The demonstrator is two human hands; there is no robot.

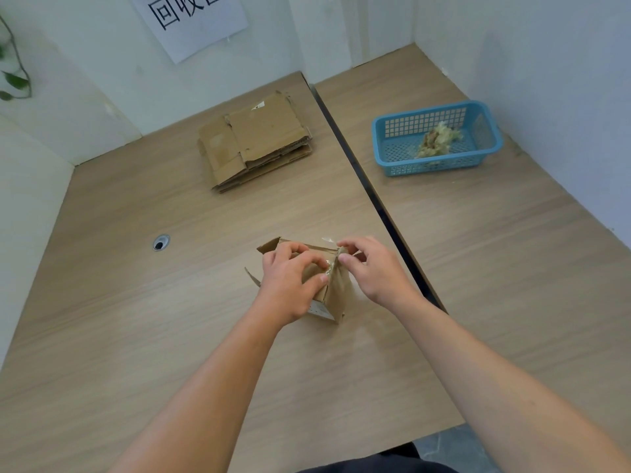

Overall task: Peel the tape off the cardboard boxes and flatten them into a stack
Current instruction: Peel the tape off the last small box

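Tape-peeling step, last small cardboard box (333,288) near table (136,302) centre. Left hand (290,285) grips the box, fingers curled over its top; right hand (372,268) pinches clear tape (330,264) at the seam — a free end sticks up. Flattened stack (256,141) sits beyond, blue basket (437,138) with tape scraps to the right. Next, likely — pull strip off, bin it, then flatten.

The left hand (286,285) and right hand (372,271) are bare, with short, trimmed nails. The left forearm (211,387) and right forearm (495,387) are bare to the frame's edge. A dark garment (375,465) shows at the bottom edge.
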